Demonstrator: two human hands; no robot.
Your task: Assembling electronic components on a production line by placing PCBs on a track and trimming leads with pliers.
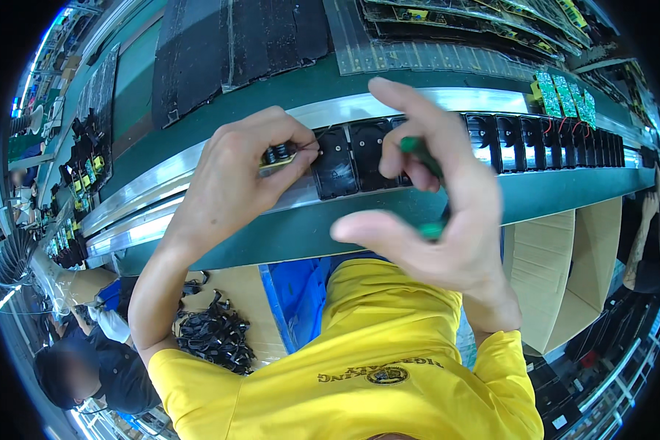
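The left hand (242, 169) pinches a small circuit board (277, 156) just left of the black housings (345, 160) on the conveyor; the right hand (433, 198) is closed around a green screwdriver (422, 158) over these housings

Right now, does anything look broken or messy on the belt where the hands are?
Nothing stands out. The black casings sit in an even row on the belt. The left hand holds a small circuit board, the right hand a green tool.

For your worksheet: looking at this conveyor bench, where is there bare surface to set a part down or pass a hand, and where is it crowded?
Free: the green belt strip between the black mats and the metal rail. Crowded: the row of black housings, where the left hand grips a small circuit board and the right hand holds a green tool.
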